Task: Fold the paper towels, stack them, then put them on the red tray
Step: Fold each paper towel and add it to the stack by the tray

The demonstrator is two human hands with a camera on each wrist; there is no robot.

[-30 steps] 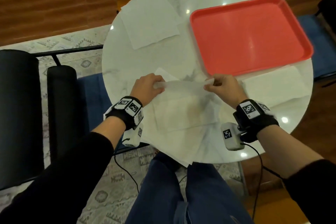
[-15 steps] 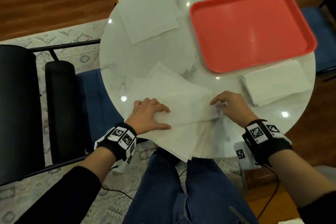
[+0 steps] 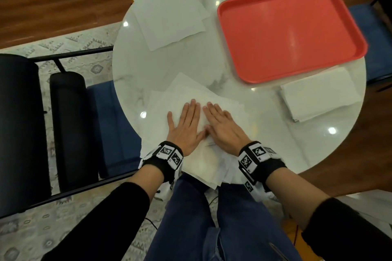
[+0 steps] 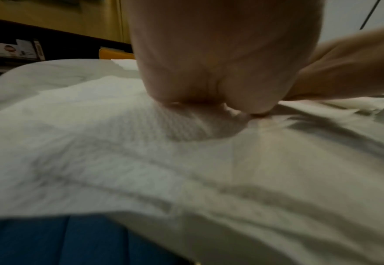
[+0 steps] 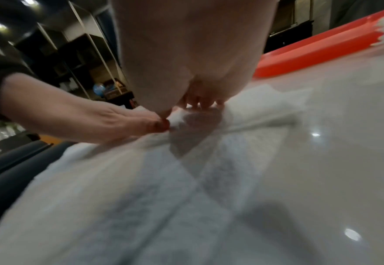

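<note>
Both hands lie flat, fingers straight, side by side at lower centre of the head view. The left hand (image 3: 186,127) and the right hand (image 3: 222,127) press palm-down on the folded paper towel (image 3: 231,106), thumbs touching; neither grasps it. This towel sits atop loose paper towels (image 3: 203,165) overhanging the near edge of the round marble worktop (image 3: 135,70). The red tray (image 3: 290,29) lies upper right. A folded stack (image 3: 320,93) rests just below the tray. Another unfolded sheet (image 3: 169,12) lies upper left.
</note>
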